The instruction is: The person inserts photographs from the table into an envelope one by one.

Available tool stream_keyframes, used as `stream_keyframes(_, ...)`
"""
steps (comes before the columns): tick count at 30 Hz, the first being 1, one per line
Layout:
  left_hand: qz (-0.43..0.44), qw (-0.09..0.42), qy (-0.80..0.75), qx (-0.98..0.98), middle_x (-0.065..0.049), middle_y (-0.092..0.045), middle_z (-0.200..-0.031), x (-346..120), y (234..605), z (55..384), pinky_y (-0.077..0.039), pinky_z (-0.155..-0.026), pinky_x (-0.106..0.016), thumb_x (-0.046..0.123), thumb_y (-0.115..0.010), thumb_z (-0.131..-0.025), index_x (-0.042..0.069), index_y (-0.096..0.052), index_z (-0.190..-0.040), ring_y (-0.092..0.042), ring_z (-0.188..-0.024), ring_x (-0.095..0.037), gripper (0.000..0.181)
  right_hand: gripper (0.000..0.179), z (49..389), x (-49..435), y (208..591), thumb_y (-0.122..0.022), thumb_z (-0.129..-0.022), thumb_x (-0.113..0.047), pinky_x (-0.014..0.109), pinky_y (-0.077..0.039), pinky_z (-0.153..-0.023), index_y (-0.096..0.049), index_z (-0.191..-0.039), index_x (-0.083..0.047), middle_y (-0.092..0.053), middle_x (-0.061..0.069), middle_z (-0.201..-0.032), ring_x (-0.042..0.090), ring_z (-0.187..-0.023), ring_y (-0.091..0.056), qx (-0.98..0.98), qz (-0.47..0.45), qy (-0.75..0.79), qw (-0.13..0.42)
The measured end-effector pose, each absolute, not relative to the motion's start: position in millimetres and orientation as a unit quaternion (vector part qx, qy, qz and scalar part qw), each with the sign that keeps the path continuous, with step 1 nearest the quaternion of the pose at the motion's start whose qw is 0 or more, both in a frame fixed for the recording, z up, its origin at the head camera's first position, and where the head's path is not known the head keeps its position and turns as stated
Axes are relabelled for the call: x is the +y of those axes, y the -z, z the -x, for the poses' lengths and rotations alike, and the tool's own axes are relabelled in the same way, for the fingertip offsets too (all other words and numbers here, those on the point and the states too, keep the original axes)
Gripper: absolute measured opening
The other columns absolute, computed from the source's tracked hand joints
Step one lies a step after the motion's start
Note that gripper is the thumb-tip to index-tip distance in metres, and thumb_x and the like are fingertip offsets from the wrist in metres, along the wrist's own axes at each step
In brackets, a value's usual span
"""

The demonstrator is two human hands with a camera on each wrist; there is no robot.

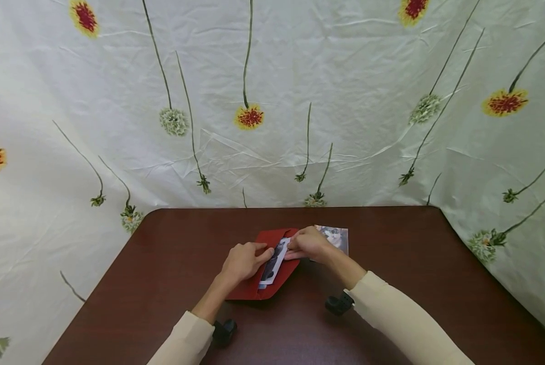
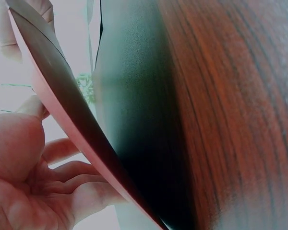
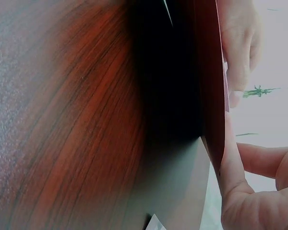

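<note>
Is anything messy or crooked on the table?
Nothing is spilled or torn. The red paper envelope lies slanted on the dark brown wooden table, a black-and-white photo poking halfway out of its open mouth between the left hand and right hand. Another photo print lies partly hidden behind the right hand.

Red envelope (image 1: 272, 274): long paper envelope, lying slantwise on the brown desk (image 1: 163, 284) near its middle; flap end points away from the person, mouth held open, lower edge resting on the desk.
Photograph in envelope (image 1: 274, 261): black-and-white print with a white border, partly inside the envelope mouth, its upper part showing.
Second photograph (image 1: 338, 237): dark print lying flat on the desk just beside the envelope, partly covered.
Left hand (image 1: 242, 261): grip on the envelope's near edge.
Right hand (image 1: 309, 244): fingers pinch the photograph's upper end at the envelope mouth.
</note>
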State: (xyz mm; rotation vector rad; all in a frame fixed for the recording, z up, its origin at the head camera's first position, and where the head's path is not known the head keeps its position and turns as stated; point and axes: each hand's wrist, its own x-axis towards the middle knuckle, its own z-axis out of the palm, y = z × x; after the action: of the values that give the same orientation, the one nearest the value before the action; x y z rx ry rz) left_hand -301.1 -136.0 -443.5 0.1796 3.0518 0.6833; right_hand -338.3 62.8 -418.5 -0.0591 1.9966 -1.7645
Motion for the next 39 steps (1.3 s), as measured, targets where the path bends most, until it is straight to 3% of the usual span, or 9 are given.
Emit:
stream_keyframes(17, -0.059, 0.01, -0.218, 0.974, -0.01, -0.07, -0.084, -133.7, 440.4, 302.1, -0.043, -0.06, -0.032, 0.047, -0.059, -0.1, 0.014, -0.066, -0.137, -0.055, -0.07, -0.018, 0.051, 0.014, 340.1, 53.0, 424.1, -0.056, -0.092, 0.01, 0.036, -0.061, -0.078, -0.063, -0.101, 0.018, -0.067, 0.02, -0.091, 0.021, -0.07, -0.074, 0.704, 0.007, 0.67, 0.234)
stream_keyframes(25, -0.062, 0.001, -0.217, 0.974, -0.018, -0.072, -0.12, -134.3, 441.9, 301.6, -0.053, -0.071, -0.038, 0.048, -0.059, -0.1, 0.013, -0.067, -0.136, -0.065, -0.083, -0.023, 0.05, 0.016, 341.7, 48.9, 427.2, -0.056, -0.092, 0.011, 0.036, -0.061, -0.076, -0.061, -0.105, 0.018, -0.066, 0.02, -0.09, 0.023, -0.071, -0.074, 0.697, 0.0, 0.678, 0.234)
stream_keyframes(39, -0.064, 0.004, -0.226, 0.972, -0.019, -0.07, -0.128, -136.5, 442.7, 300.0, -0.057, -0.083, -0.046, 0.049, -0.058, -0.1, 0.013, -0.068, -0.135, -0.071, -0.098, -0.032, 0.051, 0.013, 342.2, 44.9, 433.0, -0.056, -0.092, 0.011, 0.035, -0.061, -0.074, -0.06, -0.104, 0.015, -0.066, 0.018, -0.089, 0.02, -0.067, -0.072, 0.679, -0.017, 0.695, 0.236)
